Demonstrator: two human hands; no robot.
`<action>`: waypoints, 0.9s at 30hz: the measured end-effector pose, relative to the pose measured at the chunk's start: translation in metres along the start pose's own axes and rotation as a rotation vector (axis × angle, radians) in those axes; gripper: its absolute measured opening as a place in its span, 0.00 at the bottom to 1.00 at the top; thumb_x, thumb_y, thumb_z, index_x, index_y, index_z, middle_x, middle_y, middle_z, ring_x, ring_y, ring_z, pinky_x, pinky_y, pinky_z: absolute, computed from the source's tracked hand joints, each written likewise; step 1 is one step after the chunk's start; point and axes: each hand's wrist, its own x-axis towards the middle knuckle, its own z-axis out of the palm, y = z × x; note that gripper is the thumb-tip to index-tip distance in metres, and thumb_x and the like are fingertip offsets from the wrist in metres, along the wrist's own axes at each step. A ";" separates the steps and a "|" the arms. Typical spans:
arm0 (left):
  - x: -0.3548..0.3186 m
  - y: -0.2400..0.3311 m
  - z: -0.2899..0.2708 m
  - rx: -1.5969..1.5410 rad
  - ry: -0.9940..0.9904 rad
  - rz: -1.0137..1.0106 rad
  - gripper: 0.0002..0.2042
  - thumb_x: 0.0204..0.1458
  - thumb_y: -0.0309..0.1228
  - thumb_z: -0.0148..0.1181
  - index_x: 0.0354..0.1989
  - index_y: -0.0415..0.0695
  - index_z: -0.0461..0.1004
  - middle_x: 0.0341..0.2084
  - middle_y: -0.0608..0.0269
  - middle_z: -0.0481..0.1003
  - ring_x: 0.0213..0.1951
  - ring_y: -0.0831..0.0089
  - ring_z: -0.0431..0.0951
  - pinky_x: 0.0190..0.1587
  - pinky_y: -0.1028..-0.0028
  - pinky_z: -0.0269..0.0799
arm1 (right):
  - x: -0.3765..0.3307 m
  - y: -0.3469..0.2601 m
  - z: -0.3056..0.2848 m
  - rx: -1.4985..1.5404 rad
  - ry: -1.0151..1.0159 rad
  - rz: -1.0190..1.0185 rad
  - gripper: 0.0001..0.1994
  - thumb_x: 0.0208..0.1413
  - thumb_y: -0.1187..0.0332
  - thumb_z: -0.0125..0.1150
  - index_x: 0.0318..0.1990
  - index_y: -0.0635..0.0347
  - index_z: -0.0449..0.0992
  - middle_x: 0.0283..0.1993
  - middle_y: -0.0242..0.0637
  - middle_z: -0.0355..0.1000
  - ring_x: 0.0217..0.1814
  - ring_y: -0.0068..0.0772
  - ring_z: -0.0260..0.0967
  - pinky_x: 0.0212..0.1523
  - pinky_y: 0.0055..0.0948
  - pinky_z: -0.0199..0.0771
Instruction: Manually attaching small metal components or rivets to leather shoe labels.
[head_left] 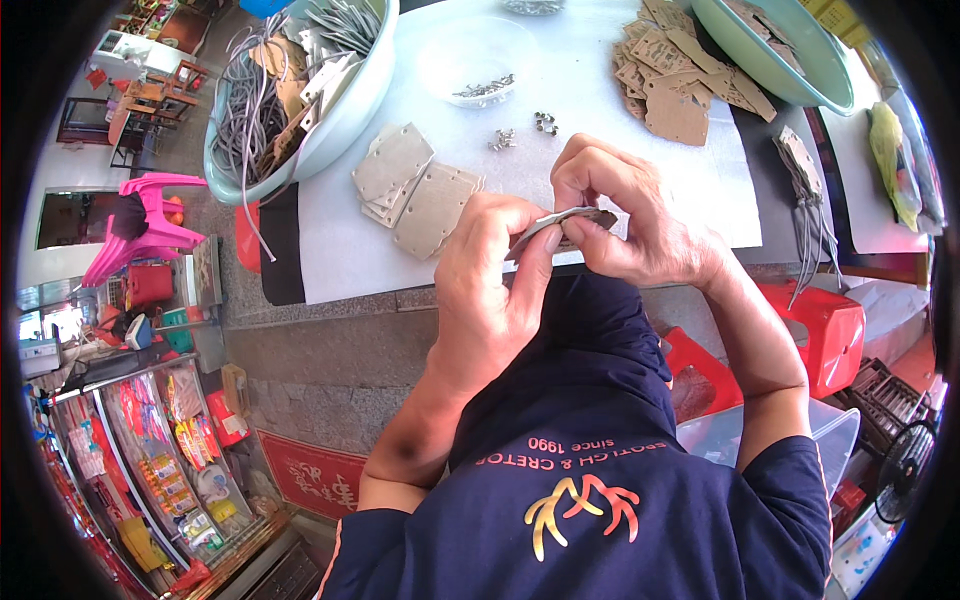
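Between both hands, close to the table's front edge, is a thin plate (556, 220), grey on its upper face with a brown layer showing below. My left hand (497, 262) pinches its left end with thumb and fingertips. At the other end my right hand (628, 215) closes thumb and bent forefinger on it; its fingertips partly hide the piece. A loose stack of grey plates with small holes (432, 208) lies left of my hands. Just beyond them are two little heaps of small metal parts (503, 140), (545, 123).
A shallow clear dish (487, 62) with metal bits stands farther back on the white-covered table (340, 265). Brown plates (677, 110) are piled at right beside a green basin (835, 85). Another basin (365, 95) holds grey cords. Corded plates (800, 165) hang near a red stool (835, 335).
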 end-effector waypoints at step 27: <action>0.004 -0.013 -0.013 -0.754 0.155 -0.587 0.07 0.62 0.28 0.54 0.44 0.38 0.69 0.38 0.63 0.75 0.40 0.82 0.73 0.45 0.78 0.70 | -0.018 0.005 0.006 0.570 -0.013 0.491 0.15 0.61 0.60 0.60 0.44 0.65 0.76 0.27 0.25 0.71 0.26 0.11 0.63 0.25 0.15 0.66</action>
